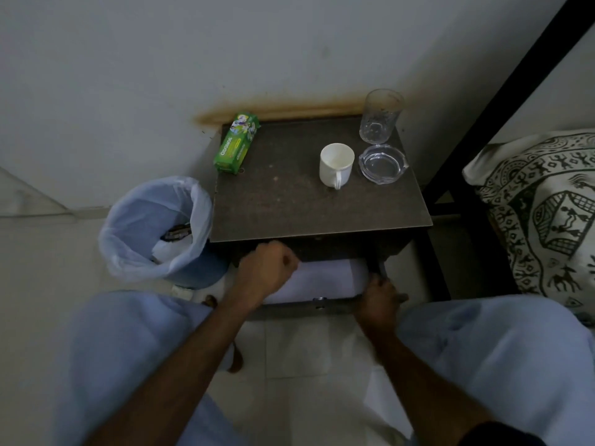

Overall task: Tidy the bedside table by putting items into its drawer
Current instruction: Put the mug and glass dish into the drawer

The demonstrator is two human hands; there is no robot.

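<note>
Four items remain on the table (289,204): box (236,143), mug (336,164), ashtray (383,164), glass (381,115); drawer (322,278) is open, paper-lined; right hand (380,300) grips its front; left hand (267,268) hovers clenched, apparently empty.

Bare forearms (180,358), pale blue trousers (502,358) — dark sleeve edge (502,434) lower right.

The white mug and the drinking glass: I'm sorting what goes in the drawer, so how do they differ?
The white mug is opaque, while the drinking glass is clear. The mug has a handle, facing the person; the glass has none. The glass is taller and stands at the table's back right corner; the mug stands nearer the front, left of the glass ashtray. Both stand upright and look empty.
</note>
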